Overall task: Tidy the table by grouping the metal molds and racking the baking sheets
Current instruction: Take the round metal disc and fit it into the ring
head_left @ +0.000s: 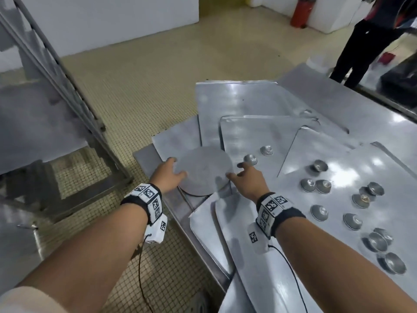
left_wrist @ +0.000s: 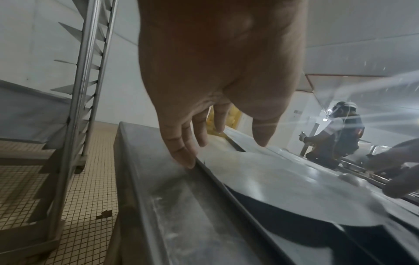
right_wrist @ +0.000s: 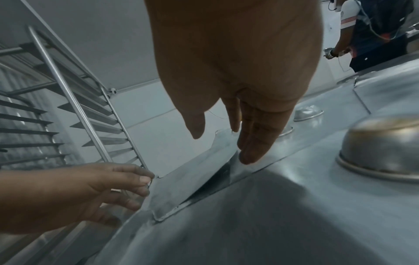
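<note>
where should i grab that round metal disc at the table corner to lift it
Grip the round disc at its rim, from two opposite sides. It is flat and thin, so only the edge offers a hold. Its near edge is raised off the table, leaving room for fingertips. The left hand and right hand already flank it, open.

We are in a commercial bakery kitchen: a long stainless-steel bench (head_left: 146, 159) carries overlapping flat aluminium baking sheets (head_left: 243, 98) and many small round metal molds (head_left: 319, 212), a tall steel tray rack with angled runners (head_left: 74, 96) stands beside it, and the floor is small cream mosaic tile (head_left: 135, 82).
</note>
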Tool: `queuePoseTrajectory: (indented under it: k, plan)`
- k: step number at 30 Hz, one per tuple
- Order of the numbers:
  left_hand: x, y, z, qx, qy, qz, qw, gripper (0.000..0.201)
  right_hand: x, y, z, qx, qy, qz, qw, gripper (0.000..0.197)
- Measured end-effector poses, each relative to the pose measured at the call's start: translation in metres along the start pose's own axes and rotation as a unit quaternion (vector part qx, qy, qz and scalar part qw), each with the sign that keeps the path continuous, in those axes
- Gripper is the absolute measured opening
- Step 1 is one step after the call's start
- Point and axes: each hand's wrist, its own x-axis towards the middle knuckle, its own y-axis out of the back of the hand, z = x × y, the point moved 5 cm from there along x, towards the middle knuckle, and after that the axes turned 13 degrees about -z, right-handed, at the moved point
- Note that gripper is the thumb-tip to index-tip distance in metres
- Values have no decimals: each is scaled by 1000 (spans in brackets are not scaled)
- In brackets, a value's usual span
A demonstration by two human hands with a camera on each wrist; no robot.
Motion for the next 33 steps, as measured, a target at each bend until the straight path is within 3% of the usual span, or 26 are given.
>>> queuePoseTrajectory:
  k: [6,12,16,20,28,33]
  plan:
    - [41,8,-16,26,28,-11,999,85,33,-8,4,10,-26,3,1000,65]
    - [57,10,-18,-1,31,-11,999,96,50,-12,7,-9,-30,14,999,36]
    - [60,5,-14,26,36,-20,999,112,52,-13,10,0,-26,11,1000,34]
    - [61,-7,-10,19,45,-26,998,98,51,-15,10,28,-22,12,999,37]
    - [60,-9,-13,-70,10,3,997,105,41,-13,8,139,22,32,990,32]
    - [50,-4,-9,-155,-34,16,987,67,30,1,7,158,50,60,984,37]
